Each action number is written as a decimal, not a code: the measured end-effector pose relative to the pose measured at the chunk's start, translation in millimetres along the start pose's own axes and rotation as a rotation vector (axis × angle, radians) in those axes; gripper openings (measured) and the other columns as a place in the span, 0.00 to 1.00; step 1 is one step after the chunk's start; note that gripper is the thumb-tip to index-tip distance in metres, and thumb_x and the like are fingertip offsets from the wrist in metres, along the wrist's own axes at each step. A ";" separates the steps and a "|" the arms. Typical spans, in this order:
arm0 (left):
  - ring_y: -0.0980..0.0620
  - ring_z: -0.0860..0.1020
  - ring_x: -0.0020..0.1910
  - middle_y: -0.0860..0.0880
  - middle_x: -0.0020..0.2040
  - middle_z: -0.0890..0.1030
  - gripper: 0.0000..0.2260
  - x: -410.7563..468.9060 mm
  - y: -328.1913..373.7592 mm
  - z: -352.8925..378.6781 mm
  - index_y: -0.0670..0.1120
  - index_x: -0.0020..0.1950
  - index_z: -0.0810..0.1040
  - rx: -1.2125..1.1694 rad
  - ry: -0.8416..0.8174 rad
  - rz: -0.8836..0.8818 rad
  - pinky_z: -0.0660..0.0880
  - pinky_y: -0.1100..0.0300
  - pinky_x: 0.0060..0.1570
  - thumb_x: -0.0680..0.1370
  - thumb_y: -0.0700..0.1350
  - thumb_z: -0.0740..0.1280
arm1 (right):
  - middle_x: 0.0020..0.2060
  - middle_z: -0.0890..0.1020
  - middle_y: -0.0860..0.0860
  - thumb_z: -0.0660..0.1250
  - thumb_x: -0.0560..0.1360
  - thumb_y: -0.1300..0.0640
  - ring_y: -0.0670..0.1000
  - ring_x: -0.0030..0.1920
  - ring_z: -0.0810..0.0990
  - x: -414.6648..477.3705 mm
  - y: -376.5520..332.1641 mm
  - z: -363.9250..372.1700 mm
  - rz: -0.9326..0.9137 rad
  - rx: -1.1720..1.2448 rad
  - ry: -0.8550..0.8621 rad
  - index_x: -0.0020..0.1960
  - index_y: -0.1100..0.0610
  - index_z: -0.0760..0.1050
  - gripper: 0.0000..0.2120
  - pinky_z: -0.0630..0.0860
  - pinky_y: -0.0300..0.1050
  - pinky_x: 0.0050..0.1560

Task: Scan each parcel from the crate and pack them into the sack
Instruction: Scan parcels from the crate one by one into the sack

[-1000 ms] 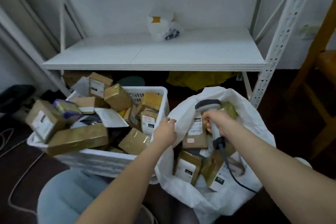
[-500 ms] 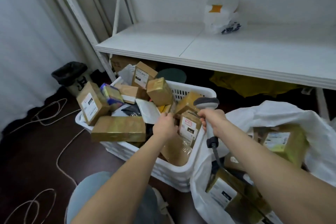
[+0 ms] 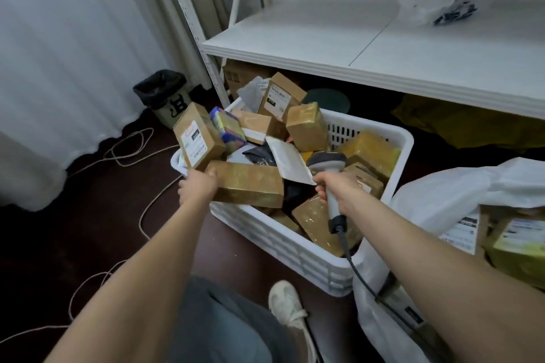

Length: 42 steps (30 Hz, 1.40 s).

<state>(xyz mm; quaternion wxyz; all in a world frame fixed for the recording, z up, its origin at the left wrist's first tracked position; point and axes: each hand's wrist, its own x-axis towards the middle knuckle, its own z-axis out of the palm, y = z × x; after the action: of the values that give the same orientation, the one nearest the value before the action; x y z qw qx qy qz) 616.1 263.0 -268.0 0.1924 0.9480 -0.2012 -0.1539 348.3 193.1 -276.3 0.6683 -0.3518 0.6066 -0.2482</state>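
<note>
the left hand [image 3: 196,186] is gripping the end of a long brown tape-wrapped cardboard parcel [image 3: 247,184], which is lying atop the heap at the near-left corner of the white slatted plastic crate [image 3: 295,247]. the right hand [image 3: 339,190] is clasping a grey handheld barcode scanner [image 3: 326,160] over the heap. lifting by one end is risking a slip, and the upright labelled brown box [image 3: 199,138] touching it is likely going to topple floorward once its support goes. the white plastic sack [image 3: 442,194] is sitting just right of the crate.

arms: bare, sleeveless in view | trousers [image 3: 224,324]: grey-blue | shoe [image 3: 287,303]: white; laced
</note>
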 end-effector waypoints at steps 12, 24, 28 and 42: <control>0.47 0.78 0.42 0.43 0.49 0.80 0.21 -33.0 22.3 -26.8 0.38 0.59 0.77 -0.503 -0.227 0.146 0.79 0.53 0.41 0.71 0.47 0.73 | 0.27 0.73 0.52 0.67 0.75 0.62 0.47 0.25 0.70 -44.7 -10.2 -12.4 -0.046 0.074 -0.014 0.41 0.60 0.75 0.04 0.71 0.39 0.27; 0.44 0.72 0.56 0.43 0.56 0.74 0.26 -207.2 69.7 -6.1 0.43 0.63 0.76 0.029 0.142 1.624 0.77 0.51 0.50 0.66 0.37 0.75 | 0.54 0.81 0.60 0.79 0.67 0.50 0.59 0.50 0.83 -139.6 -15.7 -131.9 -0.194 0.475 0.135 0.62 0.60 0.73 0.29 0.84 0.50 0.40; 0.46 0.70 0.49 0.44 0.50 0.74 0.25 -249.4 64.5 26.3 0.43 0.59 0.77 -0.031 0.235 1.796 0.78 0.53 0.37 0.63 0.35 0.76 | 0.47 0.83 0.60 0.77 0.70 0.55 0.57 0.45 0.84 -158.8 7.4 -165.4 -0.168 0.472 0.164 0.56 0.60 0.74 0.19 0.82 0.45 0.34; 0.49 0.82 0.50 0.46 0.53 0.83 0.18 -285.0 68.3 56.3 0.42 0.61 0.77 -0.618 -1.041 0.366 0.79 0.57 0.44 0.78 0.52 0.67 | 0.48 0.83 0.57 0.74 0.71 0.62 0.54 0.46 0.83 -171.7 65.0 -205.7 -0.283 0.422 0.387 0.53 0.59 0.73 0.14 0.80 0.47 0.42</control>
<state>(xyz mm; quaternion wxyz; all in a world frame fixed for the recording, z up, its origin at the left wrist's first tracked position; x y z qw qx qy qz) 324.9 313.8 -227.2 0.3575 0.5997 -0.3734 -0.6108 115.1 329.4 -220.6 0.5575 -0.2327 0.6026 -0.5215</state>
